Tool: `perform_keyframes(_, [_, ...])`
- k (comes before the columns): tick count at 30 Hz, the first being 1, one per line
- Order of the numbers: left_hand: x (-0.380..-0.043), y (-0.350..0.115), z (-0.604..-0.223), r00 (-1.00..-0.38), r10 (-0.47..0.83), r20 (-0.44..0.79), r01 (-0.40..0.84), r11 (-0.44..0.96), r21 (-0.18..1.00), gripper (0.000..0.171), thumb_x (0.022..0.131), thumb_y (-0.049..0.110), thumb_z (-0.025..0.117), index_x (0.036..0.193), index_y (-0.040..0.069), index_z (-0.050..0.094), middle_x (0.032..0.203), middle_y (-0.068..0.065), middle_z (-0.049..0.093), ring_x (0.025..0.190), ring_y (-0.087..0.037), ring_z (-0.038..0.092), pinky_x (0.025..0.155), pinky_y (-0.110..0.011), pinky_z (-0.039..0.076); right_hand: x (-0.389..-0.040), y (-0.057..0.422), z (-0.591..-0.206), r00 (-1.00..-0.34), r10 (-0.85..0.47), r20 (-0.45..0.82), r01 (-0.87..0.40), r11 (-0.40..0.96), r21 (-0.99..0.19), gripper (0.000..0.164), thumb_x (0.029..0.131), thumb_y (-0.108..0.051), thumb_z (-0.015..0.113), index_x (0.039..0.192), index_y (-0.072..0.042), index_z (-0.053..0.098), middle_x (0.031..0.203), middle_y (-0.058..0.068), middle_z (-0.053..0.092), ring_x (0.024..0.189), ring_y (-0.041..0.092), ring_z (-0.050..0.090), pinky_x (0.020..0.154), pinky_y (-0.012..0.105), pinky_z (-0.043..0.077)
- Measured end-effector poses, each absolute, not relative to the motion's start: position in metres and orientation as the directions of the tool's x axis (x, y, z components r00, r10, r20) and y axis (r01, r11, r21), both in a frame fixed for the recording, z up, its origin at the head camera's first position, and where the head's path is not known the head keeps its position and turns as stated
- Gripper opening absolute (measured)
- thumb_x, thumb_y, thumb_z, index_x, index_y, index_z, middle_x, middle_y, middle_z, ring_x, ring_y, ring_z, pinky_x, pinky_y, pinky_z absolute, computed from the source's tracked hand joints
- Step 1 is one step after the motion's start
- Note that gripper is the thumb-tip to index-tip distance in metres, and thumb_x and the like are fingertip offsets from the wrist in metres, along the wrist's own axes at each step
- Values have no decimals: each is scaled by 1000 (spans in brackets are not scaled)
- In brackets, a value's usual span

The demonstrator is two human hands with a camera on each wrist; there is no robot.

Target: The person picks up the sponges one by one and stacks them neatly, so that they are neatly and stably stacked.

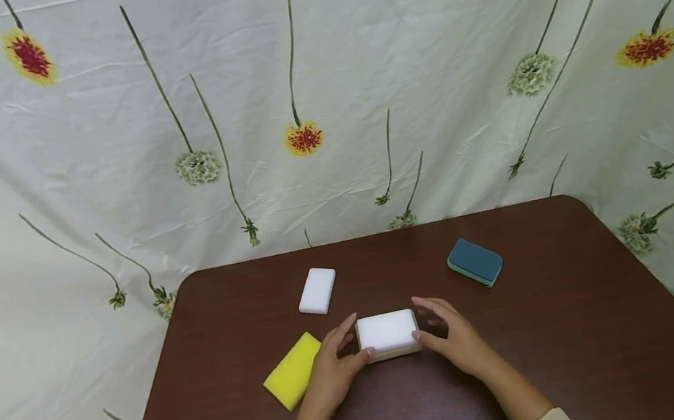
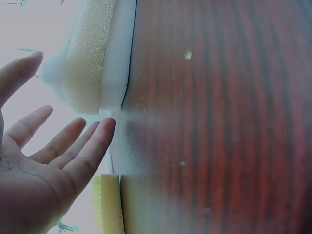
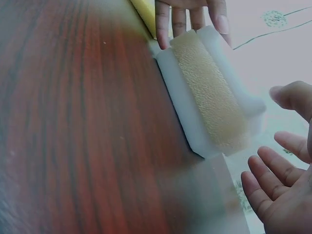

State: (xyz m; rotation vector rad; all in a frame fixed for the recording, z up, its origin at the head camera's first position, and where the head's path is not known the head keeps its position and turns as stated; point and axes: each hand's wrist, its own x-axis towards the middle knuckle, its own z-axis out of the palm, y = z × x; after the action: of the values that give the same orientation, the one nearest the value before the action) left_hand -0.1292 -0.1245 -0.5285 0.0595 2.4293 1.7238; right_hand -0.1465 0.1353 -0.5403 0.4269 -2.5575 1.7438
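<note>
Stack (image 1: pixel 387 332): white, tan and white layers are lying flat on the brown table (image 1: pixel 565 335), presumably for steadiness.
Left hand (image 1: pixel 333 370): fingers are standing spread at the stack's left end; whether they're touching, cannot tell.
Right hand (image 1: pixel 458 340): fingers are standing spread, just off the opposite end, probably flanking for alignment.
Yellow sponge (image 1: pixel 293 372), loose white block (image 1: pixel 317 290), blue sponge (image 1: pixel 475 261): are lying outside the hands, likely leaving working room.

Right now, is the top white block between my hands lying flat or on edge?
Lying flat. The head view shows the top white block broad face up; the right wrist view shows tan sponge beneath.
</note>
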Motion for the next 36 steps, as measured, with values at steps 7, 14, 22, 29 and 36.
perform_keyframes(7, [-130,-124,-527,-987,104,-121,-73,378,923,67,89,32,78,150,25,51,152,-9,48,138,-34,52,102,-49,51,-151,146,-533,-972,-150,180,-220,313,-924,54,93,-17,73,144,-13,54,141,17,56,129,31,55,106,50,48])
perform_keyframes(14, [-130,-123,-527,-988,100,-121,-74,382,921,66,89,31,78,149,25,52,151,-8,50,136,-33,53,103,-51,50,-159,161,-528,-985,-82,150,-168,312,-935,53,95,-18,71,144,-12,53,141,18,55,131,31,55,108,47,47])
perform_keyframes(22, [-130,-123,-528,-987,104,-124,-75,386,919,66,89,34,78,150,28,51,151,-9,49,136,-33,53,102,-51,50,-167,177,-525,-992,-19,126,-126,304,-944,53,97,-19,69,146,-7,51,144,19,54,132,32,53,101,17,46])
perform_keyframes(29, [-131,-124,-530,-986,122,-116,-58,399,915,64,91,36,76,150,29,51,149,-10,50,135,-33,53,104,-53,49,-168,187,-516,-996,-1,92,-88,292,-952,55,99,-17,65,149,-3,46,148,18,49,137,30,49,108,26,44])
perform_keyframes(36, [-131,-124,-529,-985,126,-117,-58,397,916,63,91,34,76,149,27,52,148,-10,51,135,-33,53,105,-53,48,-175,201,-521,-996,28,83,-70,315,-946,58,101,-26,64,152,-6,43,150,14,45,139,29,46,104,17,42])
